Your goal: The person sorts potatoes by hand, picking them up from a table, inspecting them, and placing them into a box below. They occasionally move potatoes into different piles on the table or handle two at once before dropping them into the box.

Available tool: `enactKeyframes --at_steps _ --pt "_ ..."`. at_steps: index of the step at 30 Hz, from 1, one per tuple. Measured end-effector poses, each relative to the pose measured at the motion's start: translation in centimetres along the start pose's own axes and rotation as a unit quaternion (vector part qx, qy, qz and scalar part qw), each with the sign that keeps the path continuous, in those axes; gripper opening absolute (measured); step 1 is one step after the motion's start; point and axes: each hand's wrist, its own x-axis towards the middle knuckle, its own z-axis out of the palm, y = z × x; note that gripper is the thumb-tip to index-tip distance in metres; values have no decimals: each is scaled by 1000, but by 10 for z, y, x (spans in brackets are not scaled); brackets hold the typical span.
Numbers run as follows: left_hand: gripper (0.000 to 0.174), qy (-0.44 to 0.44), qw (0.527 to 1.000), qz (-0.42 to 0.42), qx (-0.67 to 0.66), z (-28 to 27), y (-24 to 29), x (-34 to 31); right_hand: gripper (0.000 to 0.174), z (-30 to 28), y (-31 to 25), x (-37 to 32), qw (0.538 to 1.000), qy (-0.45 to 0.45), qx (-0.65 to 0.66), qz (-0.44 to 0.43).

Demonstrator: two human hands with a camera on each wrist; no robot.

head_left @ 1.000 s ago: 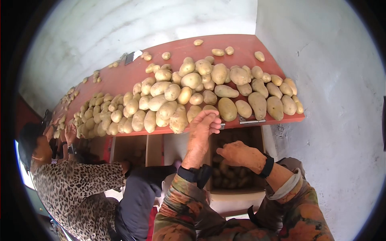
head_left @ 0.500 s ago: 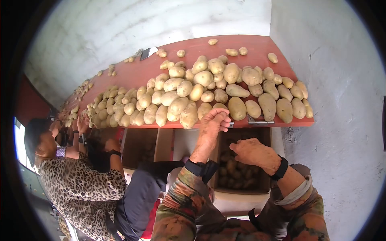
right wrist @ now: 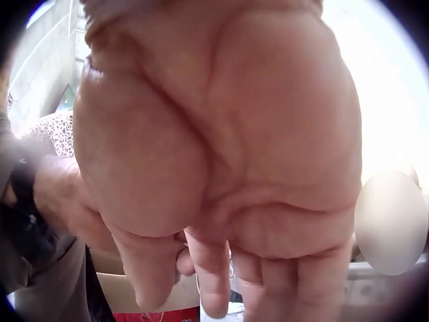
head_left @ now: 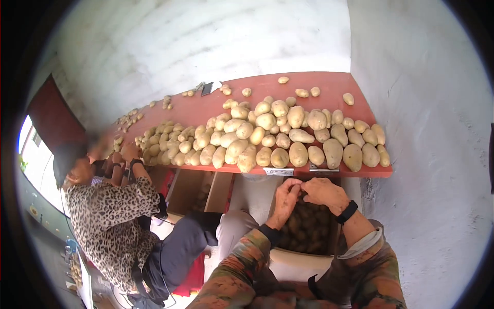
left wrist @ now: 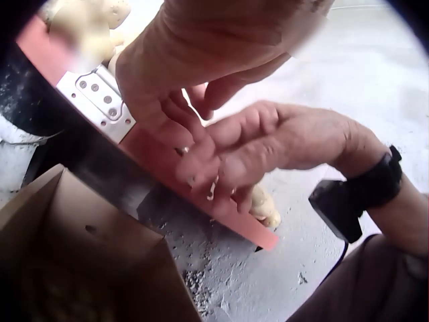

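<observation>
My left hand and right hand meet fingertip to fingertip just below the table's front edge, over a box of potatoes. In the left wrist view, the left hand reaches down to the bent fingers of the right hand. Loosely bent fingers and the palm of the right hand fill the right wrist view. No potato shows in either hand. Potatoes lie heaped along the red table, the larger ones near me.
Metal hinges sit on the table edge above the box. A second box stands left under the table. At the left, a person in a leopard-print top reaches toward the potatoes. A grey wall bounds the right side.
My left hand has come down from the table edge toward the right hand, and their fingertips now meet. The head view has shifted, and the other person's arms have moved.
</observation>
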Motion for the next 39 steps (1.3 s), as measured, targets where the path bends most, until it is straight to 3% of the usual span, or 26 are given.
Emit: enactKeyframes --at_steps 3,5,6,8,11,14,16,20,22,26,28,29,30,32,34,36,39 --pt "15 52 997 -27 -53 5 -15 -44 31 -5 2 0 1000 7 25 -13" --pt "18 -72 995 -56 -38 5 -35 -77 31 -10 3 -5 999 22 44 -20" --pt "18 -72 995 -53 -35 8 -40 -93 31 -12 3 -7 997 37 66 -24" --pt "21 -151 984 -76 53 14 -39 -121 31 -18 2 -13 997 31 68 -22" --pt "22 -174 975 -82 114 15 -28 -133 32 -22 5 -16 998 26 51 -5" --pt "20 -126 971 -30 201 0 -20 -121 32 -19 6 -12 998 26 53 -2" --pt "18 -106 982 0 155 -15 -32 -105 32 -23 4 -12 999 27 46 -7" --pt "15 63 961 107 246 -57 2 -62 23 -16 4 -9 996 70 40 -40" --pt "22 132 930 101 327 -83 8 -34 23 -9 5 -10 995 85 38 -38" --pt "52 243 868 168 400 -115 46 11 23 -11 7 -16 994 97 29 -34" --pt "55 292 825 227 428 -128 50 35 23 -12 8 -19 994 99 25 -31" --pt "61 293 843 172 417 -137 49 51 23 -12 9 -20 994 102 20 -30" --pt "64 304 828 182 434 -146 44 64 23 -13 11 -21 994 104 19 -26" --pt "67 270 862 100 418 -148 60 78 32 -14 14 -22 998 56 4 -26" --pt "68 262 864 110 415 -156 50 99 31 -12 15 -23 998 61 9 -12" --pt "66 231 840 45 488 -155 52 107 31 -12 14 -23 998 66 16 -2" --pt "64 215 799 29 561 -148 64 106 30 -19 10 -26 998 62 12 2"
